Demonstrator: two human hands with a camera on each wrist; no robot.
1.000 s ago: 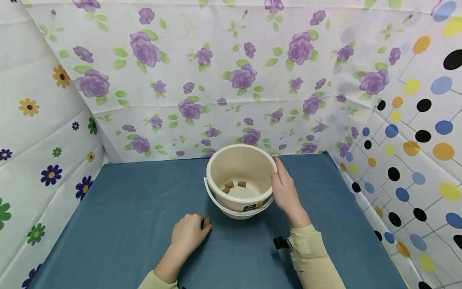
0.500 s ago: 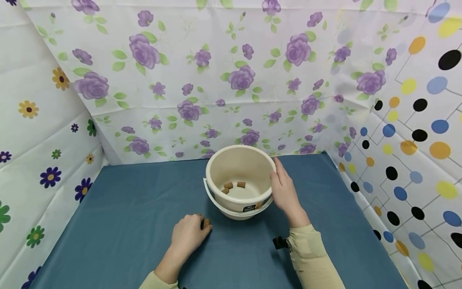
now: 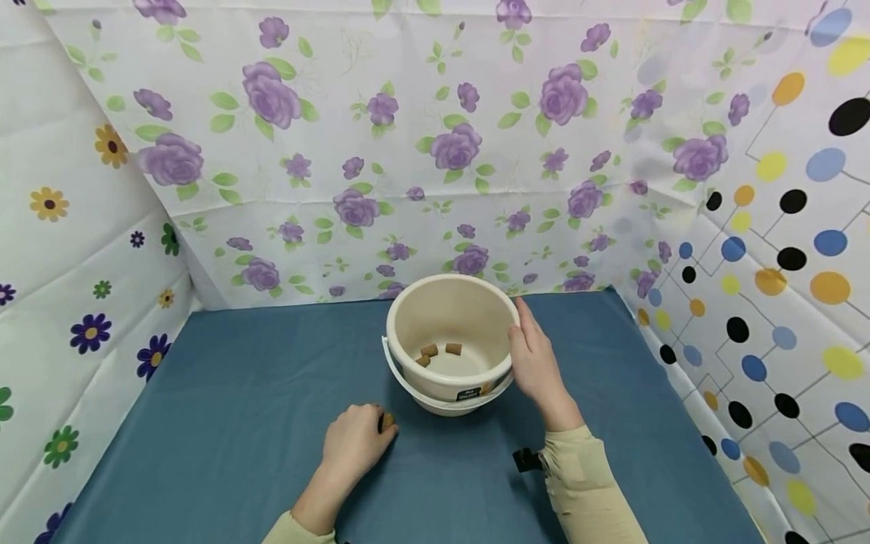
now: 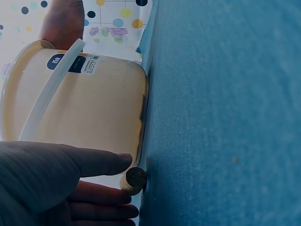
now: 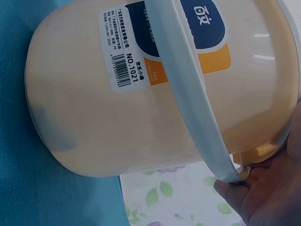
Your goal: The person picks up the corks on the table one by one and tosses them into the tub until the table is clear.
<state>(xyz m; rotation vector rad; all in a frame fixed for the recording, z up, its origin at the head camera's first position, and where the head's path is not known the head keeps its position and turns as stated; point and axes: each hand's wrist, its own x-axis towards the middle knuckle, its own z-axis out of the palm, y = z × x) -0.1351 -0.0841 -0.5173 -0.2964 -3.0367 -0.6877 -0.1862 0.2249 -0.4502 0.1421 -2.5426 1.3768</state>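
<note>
A cream bucket (image 3: 451, 393) with a white handle (image 4: 47, 99) stands upright near the back of the table, its rim towards me. Inside lie 3 brown corks (image 3: 454, 348). My right hand (image 3: 539, 363) holds the bucket's right side at the rim, thumb on the near side and fingers further back, close to the handle's hinge (image 5: 240, 169). In front of the bucket, low over the cloth, my left hand (image 3: 356, 437) pinches another cork (image 4: 135, 180) between thumb and forefinger. The remaining fingers lie below it in the left wrist view.
A blue cloth (image 3: 258, 393) covers the table. Floral sheeting (image 3: 306, 151) hangs behind it, with patterned sheets on both sides. A label with a barcode (image 5: 124, 70) is on the bucket's wall. A black clip (image 3: 527, 459) sits at the right sleeve.
Almost nothing differs. Both hands, the bucket and the corks keep their places; the head view has only shifted very slightly.
</note>
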